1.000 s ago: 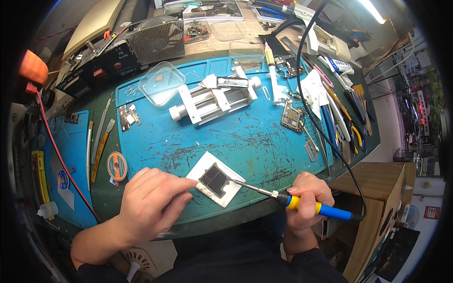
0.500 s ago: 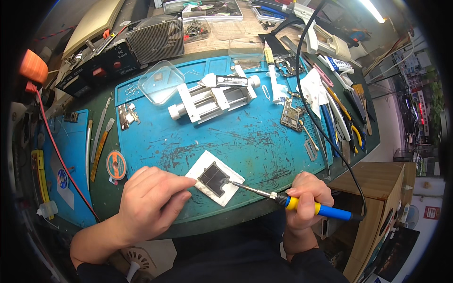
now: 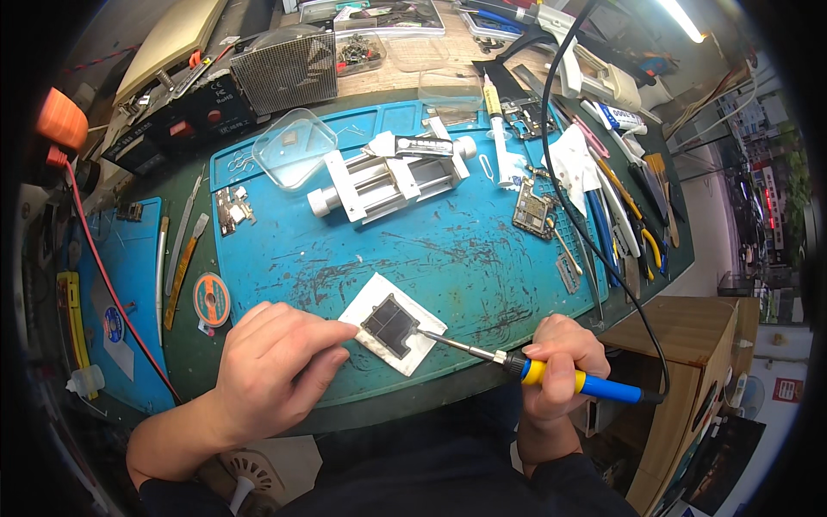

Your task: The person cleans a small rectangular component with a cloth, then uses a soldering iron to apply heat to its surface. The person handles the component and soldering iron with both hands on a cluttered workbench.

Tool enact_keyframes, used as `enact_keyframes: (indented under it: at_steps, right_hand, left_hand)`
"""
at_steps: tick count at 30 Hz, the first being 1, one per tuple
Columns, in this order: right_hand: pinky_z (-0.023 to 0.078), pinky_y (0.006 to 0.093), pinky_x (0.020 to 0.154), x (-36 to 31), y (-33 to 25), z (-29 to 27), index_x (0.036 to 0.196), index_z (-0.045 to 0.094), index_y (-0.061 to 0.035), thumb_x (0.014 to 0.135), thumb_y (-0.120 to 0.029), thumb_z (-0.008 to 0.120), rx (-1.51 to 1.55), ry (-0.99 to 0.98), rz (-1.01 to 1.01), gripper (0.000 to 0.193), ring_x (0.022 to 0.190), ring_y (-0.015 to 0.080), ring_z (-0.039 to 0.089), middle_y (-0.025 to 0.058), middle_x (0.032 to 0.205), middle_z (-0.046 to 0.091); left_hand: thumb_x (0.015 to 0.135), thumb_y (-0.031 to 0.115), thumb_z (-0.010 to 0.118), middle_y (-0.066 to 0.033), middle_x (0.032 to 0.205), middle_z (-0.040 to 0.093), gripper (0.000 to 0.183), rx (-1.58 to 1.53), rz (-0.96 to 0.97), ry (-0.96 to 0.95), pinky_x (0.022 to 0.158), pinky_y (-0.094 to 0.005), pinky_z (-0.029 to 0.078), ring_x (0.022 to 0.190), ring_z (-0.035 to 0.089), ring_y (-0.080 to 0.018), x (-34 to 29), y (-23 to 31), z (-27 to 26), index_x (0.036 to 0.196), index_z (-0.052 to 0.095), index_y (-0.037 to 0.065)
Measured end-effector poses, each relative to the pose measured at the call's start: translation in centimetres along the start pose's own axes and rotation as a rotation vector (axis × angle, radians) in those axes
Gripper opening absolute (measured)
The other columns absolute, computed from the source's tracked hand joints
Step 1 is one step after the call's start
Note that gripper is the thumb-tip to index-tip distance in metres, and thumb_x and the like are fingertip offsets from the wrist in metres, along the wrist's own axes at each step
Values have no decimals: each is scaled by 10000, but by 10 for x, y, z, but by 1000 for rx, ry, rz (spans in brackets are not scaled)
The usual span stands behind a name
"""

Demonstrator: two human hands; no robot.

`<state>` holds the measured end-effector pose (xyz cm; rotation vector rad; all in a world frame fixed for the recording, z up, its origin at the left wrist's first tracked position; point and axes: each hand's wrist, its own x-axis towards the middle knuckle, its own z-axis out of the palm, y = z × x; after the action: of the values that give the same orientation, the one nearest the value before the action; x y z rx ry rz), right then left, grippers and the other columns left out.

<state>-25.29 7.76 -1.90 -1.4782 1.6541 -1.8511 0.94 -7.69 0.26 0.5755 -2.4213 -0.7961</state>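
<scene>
A blue and yellow soldering iron (image 3: 562, 381) is gripped in my right hand (image 3: 564, 358), its fingers wrapped round the handle. The iron's metal tip rests at the right edge of a dark, flat circuit board piece (image 3: 390, 327). That piece lies on a white square pad (image 3: 405, 365) at the front of the blue work mat (image 3: 284, 258). My left hand (image 3: 271, 366) is beside the pad, holding nothing. Its index finger reaches out to the pad's left corner, with the thumb apart below and the other fingers curled.
A metal clamp fixture (image 3: 388, 185) stands behind the pad, a clear plastic lid (image 3: 295, 153) to its left. A syringe (image 3: 498, 142), circuit board (image 3: 532, 209) and several hand tools lie right. The iron's black cable (image 3: 633, 302) arcs across that side. A solder wire spool (image 3: 211, 300) sits left.
</scene>
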Motion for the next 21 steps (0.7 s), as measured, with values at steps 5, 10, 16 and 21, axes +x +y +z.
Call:
enact_keyframes:
  at_steps: [5,10,16,21]
  right_hand:
    - [421,283,500,1,0,1,789,687,-23,880,-127,630,0,-8,-2,149,511,151,554,90,674,703]
    - [427,285,498,3,-3,2,791,687,-25,881,-130,633,-13,-45,-13,148,514,152,561,87,674,703]
    - [437,284,501,0,-1,0,796,686,-23,884,-136,639,-24,-19,20,150,517,153,572,90,681,710]
    - [431,284,499,2,-1,1,803,688,-17,883,-126,631,-8,-30,4,147,518,149,566,94,693,713]
  left_hand:
    - [867,42,786,-70,857,714,208,-9,-2,-10,639,-358,438,689,618,-241,0,0,0,1066,729,56]
    - [889,35,767,-88,875,726,182,-20,-7,-35,673,-359,451,710,621,-245,-1,1,-3,1066,729,31]
    - [856,44,794,-62,850,708,222,-4,4,7,622,-355,434,681,620,-238,0,0,1,1068,733,69]
    - [876,38,774,-83,869,722,198,-13,-6,-24,653,-360,444,698,621,-247,-1,1,-2,1069,731,43]
